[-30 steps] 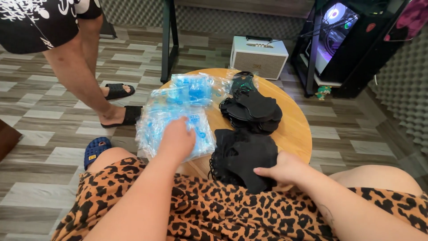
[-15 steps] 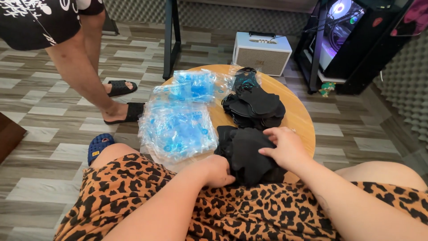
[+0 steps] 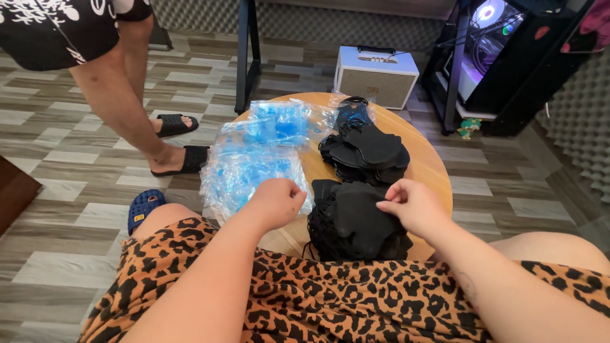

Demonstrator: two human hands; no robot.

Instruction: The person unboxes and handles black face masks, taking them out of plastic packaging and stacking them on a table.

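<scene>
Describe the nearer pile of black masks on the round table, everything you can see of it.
The nearer pile of black masks is a loose, uneven stack of matte black, fabric-like pieces with thin ear loops spilling at its left edge. It lies on the near part of the round wooden table, just short of a second black pile. The right hand rests its fingertips on the top mask. The left hand, loosely closed, hovers beside it, in front of clear blue-printed plastic bags.

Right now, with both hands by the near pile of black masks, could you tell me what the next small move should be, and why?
Probably lift the top piece off the near stack of black masks with the right hand, whose fingertips already pinch at its upper edge. The left hand is curled and looks empty beside the clear blue-printed bags, so it could then take one.
</scene>
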